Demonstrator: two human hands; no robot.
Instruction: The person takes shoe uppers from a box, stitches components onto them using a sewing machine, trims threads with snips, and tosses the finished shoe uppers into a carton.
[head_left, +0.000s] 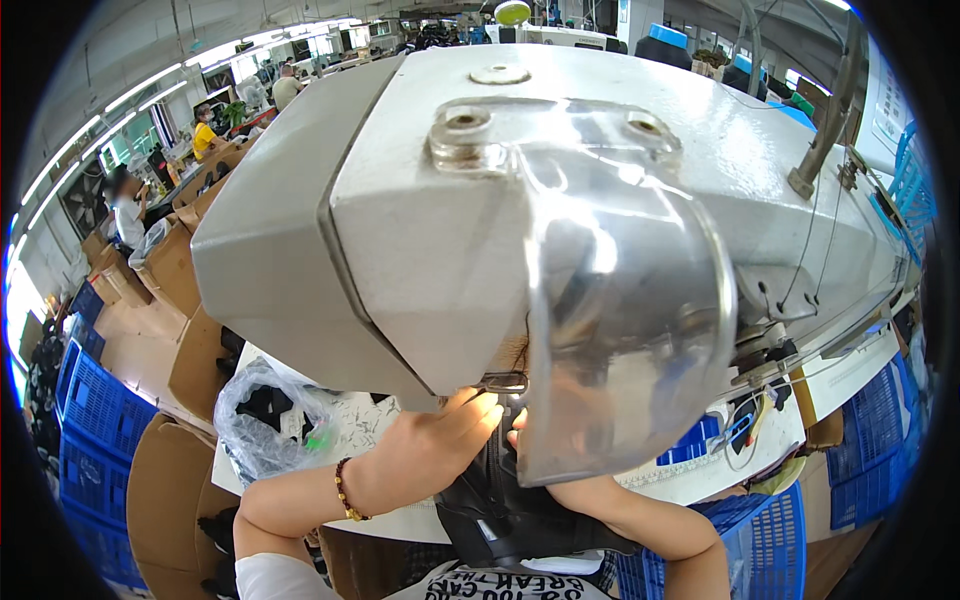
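A large white sewing machine head fills the middle of the view, with a clear plastic guard on its front. Below it hangs a black fabric piece with a line like a zipper or seam, reaching down to my lap. My left hand, a beaded bracelet at its wrist, has its fingers pressed together on the upper end of the fabric, close to a small metal part under the head. My right hand is mostly behind the guard; its fingertips grip the fabric's right side. The needle itself is hidden.
A plastic bag of black pieces lies on the white table at left. Blue tray and tools sit at right. Cardboard boxes and blue crates stand left; a blue basket is near my right arm. People work farther back.
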